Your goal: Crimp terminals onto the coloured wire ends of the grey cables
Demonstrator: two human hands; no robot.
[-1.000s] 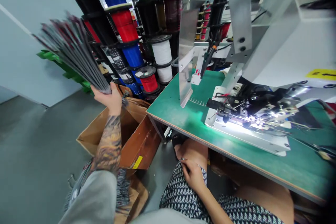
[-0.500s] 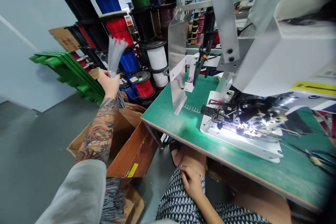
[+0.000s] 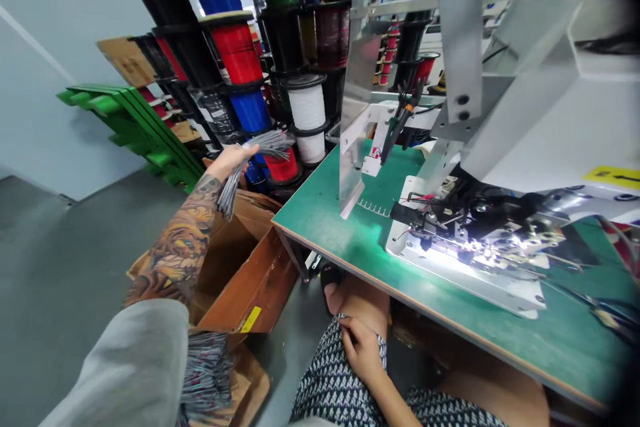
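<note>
My left hand [image 3: 229,161], at the end of an outstretched tattooed arm, is closed around a bundle of thin grey wires [image 3: 270,145]. One end of the bundle fans out to the right, the other droops below the hand. Beneath the hand stands an open cardboard box [image 3: 257,283] with a yellow label. More bundled grey wires [image 3: 207,370] with reddish tips lie in a lower box beside my sleeve. My right hand [image 3: 363,350] rests on my thigh over the patterned shorts, holding nothing, its thumb apart from the loosely bent fingers.
A green-topped table [image 3: 320,213] stands to the right, carrying a lit machine [image 3: 465,253] with a metal guard plate [image 3: 353,140]. Pliers [image 3: 607,313] lie at its right side. Stacked wire spools [image 3: 307,103] rise behind the box. A green plastic pallet [image 3: 135,127] leans at the left.
My left hand has turned and moved slightly right and down, so the wire bundle swings from upright to lying rightward. The view has shifted slightly. My right hand stays on the thigh.
</note>
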